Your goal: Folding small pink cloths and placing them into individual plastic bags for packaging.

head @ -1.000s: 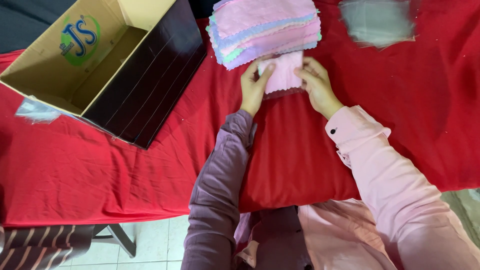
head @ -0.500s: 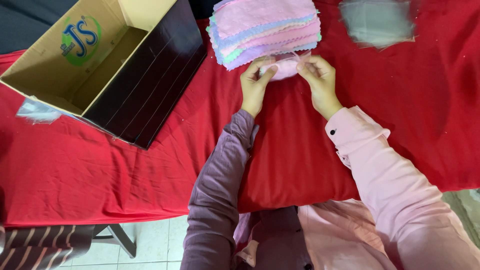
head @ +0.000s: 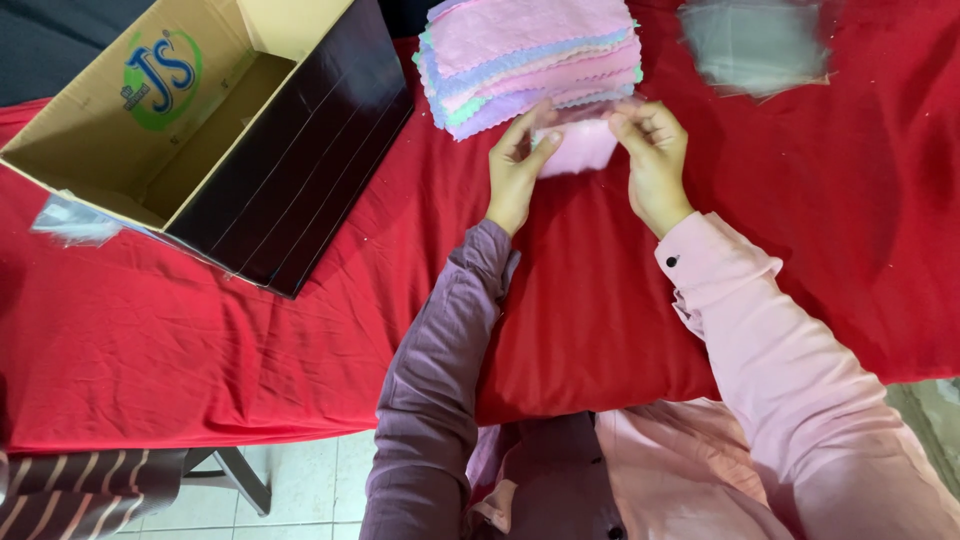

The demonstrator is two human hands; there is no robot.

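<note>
Hands pinching one folded pink cloth (head: 580,148), left hand (head: 516,170) and right hand (head: 655,160) gripping opposite edges, beside cloth stack (head: 530,55)

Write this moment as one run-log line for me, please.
left hand: holds folded pink cloth | right hand: holds same cloth | behind: cloth stack | left: open cardboard box

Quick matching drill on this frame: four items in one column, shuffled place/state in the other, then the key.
Items
1. small pink cloth
2. stack of pastel cloths
3. cardboard box
4. clear plastic bag

Places or states
A. open, on the table's left
B. held between left hand and right hand
C. flat on the red tablecloth, far right
D. piled just beyond the hands

Pairs: 1-B, 2-D, 3-A, 4-C
</note>
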